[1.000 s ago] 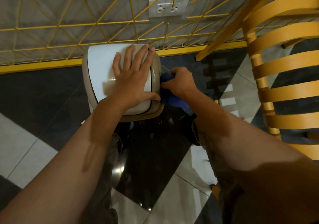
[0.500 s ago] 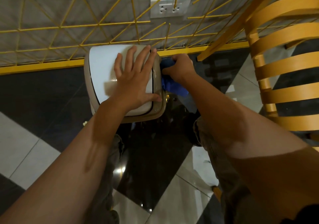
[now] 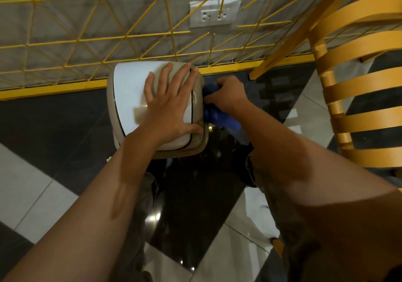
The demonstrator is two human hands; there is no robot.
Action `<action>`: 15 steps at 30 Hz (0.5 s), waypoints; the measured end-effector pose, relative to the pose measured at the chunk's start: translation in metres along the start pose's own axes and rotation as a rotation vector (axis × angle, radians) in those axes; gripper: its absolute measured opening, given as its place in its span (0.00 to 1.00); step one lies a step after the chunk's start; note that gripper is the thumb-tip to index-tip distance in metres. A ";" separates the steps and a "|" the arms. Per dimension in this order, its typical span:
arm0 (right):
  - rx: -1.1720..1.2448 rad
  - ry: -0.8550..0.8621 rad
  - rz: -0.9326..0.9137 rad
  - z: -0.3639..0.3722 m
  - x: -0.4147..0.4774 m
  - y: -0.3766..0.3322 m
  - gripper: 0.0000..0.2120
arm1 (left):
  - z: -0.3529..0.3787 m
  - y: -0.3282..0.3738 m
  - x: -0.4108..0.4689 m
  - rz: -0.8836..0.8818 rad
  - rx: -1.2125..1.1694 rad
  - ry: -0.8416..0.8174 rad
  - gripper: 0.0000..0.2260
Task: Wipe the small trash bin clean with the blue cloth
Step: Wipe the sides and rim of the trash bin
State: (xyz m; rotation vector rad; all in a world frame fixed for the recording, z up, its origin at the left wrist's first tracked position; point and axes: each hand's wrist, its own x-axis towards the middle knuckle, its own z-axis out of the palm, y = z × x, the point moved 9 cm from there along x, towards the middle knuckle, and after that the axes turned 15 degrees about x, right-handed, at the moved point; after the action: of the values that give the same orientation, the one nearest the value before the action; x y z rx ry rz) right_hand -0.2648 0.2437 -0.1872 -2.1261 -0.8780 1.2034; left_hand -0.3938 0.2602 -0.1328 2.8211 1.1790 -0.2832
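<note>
A: Blue cloth (image 3: pixel 219 116), one item, bunched. Location?

B: Head view. Right side of the bin (image 3: pixel 156 110), pressed to its wall just under the rim. Right hand (image 3: pixel 227 96) clenched around it, knuckles up. A second ago the hand sat nearer along that wall; it has since travelled toward the far end, close to the yellow rail (image 3: pixel 256 67).

A: Meaning for the job?

B: Judged: a wiping stroke along the right wall, mid-course. Other walls not shown being done; progress beyond this side cannot be told.

A: Left hand (image 3: pixel 168 105)?

B: Flat on the lid (image 3: pixel 130 90), fingers spread, gripping nothing, pressing down. Unmoved over the last second, so the bin stays braced against the rubbing.

A: Bin position?

B: On dark floor tile, far edge against the rail and mesh wall. Chair (image 3: pixel 359 86) well to the right.

A: Contents of the bin?

B: Lid closed. Interior hidden; contents not listed.
</note>
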 end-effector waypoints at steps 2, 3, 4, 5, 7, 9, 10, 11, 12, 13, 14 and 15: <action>-0.001 -0.002 0.002 -0.003 0.014 -0.004 0.09 | -0.001 0.001 0.000 0.008 -0.009 0.004 0.50; 0.049 -0.010 0.027 -0.002 0.019 0.001 0.12 | -0.001 0.001 0.000 0.009 -0.013 0.003 0.50; 0.152 -0.023 0.080 0.001 0.021 0.009 0.16 | -0.001 0.000 0.000 0.007 -0.017 0.003 0.50; 0.282 -0.030 0.153 0.006 0.019 0.020 0.20 | -0.001 -0.001 -0.001 0.007 -0.022 0.005 0.50; 0.511 -0.049 0.278 0.016 0.009 0.044 0.23 | -0.002 0.000 -0.002 0.021 -0.035 0.008 0.51; 0.600 -0.077 0.319 0.023 -0.004 0.056 0.18 | -0.002 0.001 -0.003 0.053 -0.052 0.005 0.51; 0.615 -0.082 0.330 0.026 -0.012 0.059 0.16 | -0.003 0.001 -0.004 0.071 -0.060 0.003 0.52; 0.617 -0.085 0.341 0.027 -0.020 0.060 0.14 | -0.004 0.000 -0.005 0.088 -0.059 0.001 0.52; 0.616 -0.088 0.352 0.030 -0.028 0.061 0.12 | -0.004 -0.001 -0.007 0.103 -0.049 -0.004 0.53; 0.640 -0.100 0.358 0.034 -0.035 0.062 0.12 | -0.004 -0.003 -0.009 0.115 -0.031 -0.011 0.53; 0.677 -0.111 0.365 0.039 -0.042 0.063 0.14 | -0.004 -0.004 -0.011 0.127 -0.014 -0.019 0.53; 0.715 -0.118 0.375 0.045 -0.049 0.066 0.15 | -0.004 -0.004 -0.014 0.141 -0.004 -0.027 0.53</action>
State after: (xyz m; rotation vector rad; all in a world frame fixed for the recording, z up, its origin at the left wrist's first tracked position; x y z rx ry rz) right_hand -0.3051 0.1707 -0.2286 -1.6636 -0.0381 1.5463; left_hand -0.4059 0.2535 -0.1259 2.8695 0.9678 -0.3083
